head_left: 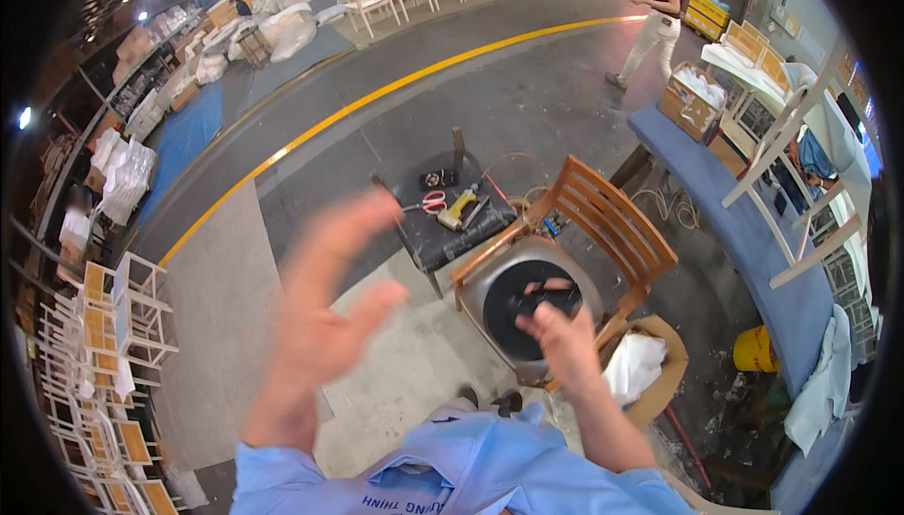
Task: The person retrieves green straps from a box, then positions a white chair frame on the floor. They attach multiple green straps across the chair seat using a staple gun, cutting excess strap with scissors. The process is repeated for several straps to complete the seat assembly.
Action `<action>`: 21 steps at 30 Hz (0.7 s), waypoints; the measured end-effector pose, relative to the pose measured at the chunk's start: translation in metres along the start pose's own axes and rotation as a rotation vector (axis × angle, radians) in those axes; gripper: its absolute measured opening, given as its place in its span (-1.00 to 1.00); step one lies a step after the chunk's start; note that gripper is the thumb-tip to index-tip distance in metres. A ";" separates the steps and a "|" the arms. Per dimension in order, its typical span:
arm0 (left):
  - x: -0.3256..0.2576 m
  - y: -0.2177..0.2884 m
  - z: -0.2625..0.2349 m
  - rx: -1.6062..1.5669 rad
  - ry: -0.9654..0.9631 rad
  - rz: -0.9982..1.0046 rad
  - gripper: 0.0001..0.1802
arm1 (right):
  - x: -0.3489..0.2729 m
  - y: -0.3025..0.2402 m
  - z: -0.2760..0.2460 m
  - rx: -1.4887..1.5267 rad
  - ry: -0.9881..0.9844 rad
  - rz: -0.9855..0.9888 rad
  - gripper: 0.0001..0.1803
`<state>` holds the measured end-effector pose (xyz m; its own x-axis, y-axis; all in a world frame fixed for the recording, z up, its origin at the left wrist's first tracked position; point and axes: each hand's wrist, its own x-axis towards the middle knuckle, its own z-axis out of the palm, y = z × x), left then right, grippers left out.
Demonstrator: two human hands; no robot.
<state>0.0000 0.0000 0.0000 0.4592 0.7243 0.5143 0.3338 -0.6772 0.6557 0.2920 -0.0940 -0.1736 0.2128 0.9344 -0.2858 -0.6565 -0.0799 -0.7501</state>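
Note:
My left hand (330,329) is raised over the floor, smeared by motion, thumb and fingers spread with nothing between them. My right hand (567,344) is closed on a small black thing (557,299) whose kind I cannot make out. It is above a wooden chair (617,225) with a slatted back. A round black disc (502,306) lies on the chair's grey seat. Beyond my left hand stands a low black stool (443,244). It bears red-handled scissors (434,201), a yellow-green staple gun (458,208) and a black box-like object (439,179).
An open cardboard box (670,364) with white material stands right of the chair. A long blue bench (744,223) with chair frames curves along the right, a yellow bucket (754,350) near it. White chairs (104,355) stand stacked at left. A person (657,25) walks far right.

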 end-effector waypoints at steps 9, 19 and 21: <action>-0.084 -0.263 0.076 -0.165 -0.424 -0.496 -0.38 | 0.150 0.202 0.089 -0.070 -0.028 0.409 -0.48; 0.060 -0.608 0.086 -0.417 -0.290 -0.972 -0.54 | 0.332 0.289 0.111 -0.287 0.454 0.430 -0.16; 0.103 -0.687 0.097 -0.439 -0.246 -1.079 -0.55 | 0.320 0.317 0.080 -0.271 0.611 0.461 -0.29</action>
<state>-0.1018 0.5273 -0.4509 0.2764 0.8160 -0.5077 0.3562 0.4037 0.8427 0.0943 0.2069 -0.4553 0.3725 0.4385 -0.8179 -0.5929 -0.5655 -0.5732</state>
